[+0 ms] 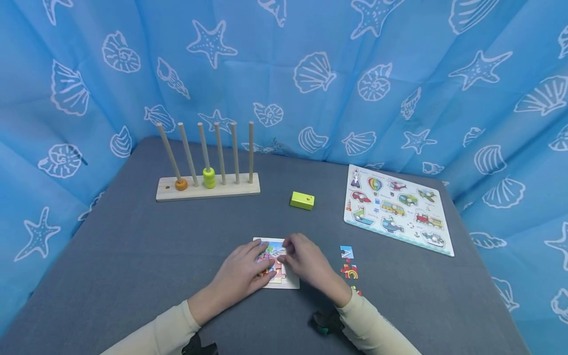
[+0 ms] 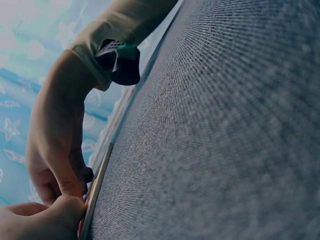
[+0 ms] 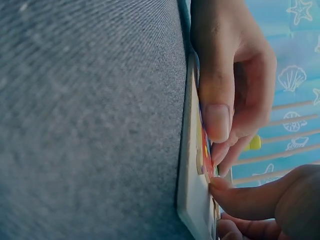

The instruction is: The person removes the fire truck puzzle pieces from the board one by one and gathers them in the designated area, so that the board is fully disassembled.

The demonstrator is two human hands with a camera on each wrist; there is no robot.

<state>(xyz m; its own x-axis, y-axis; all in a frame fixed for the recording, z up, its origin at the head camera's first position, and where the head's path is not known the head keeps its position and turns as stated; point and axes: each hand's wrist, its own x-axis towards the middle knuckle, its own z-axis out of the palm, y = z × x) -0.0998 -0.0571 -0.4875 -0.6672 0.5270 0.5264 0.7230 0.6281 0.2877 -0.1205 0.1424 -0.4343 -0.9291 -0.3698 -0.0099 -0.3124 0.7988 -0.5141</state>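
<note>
A blue fabric curtain printed with white shells and starfish (image 1: 266, 74) backs the grey cloth-covered worktop (image 1: 111, 246), its near edge cut off. By the far right corner lies a white board of vehicle pictures (image 1: 398, 217); toward the far left corner stands a pale wooden rod stand (image 1: 208, 192). And here's the action, mid-worktop: the left hand (image 1: 244, 266) spreads its fingers over a small white-bordered jigsaw (image 1: 290, 283), probably steadying it, covering much of its picture. The right hand (image 1: 308, 259) bends its fingers at the jigsaw's right side; whether they pinch anything, one cannot tell. Toward the far edge sits a yellow-green rectangular block (image 1: 302, 200). Rightward, three colourful loose pieces (image 1: 350, 271), likely kept within reach, the nearest partly hidden by the cream sleeve (image 1: 377, 325).
</note>
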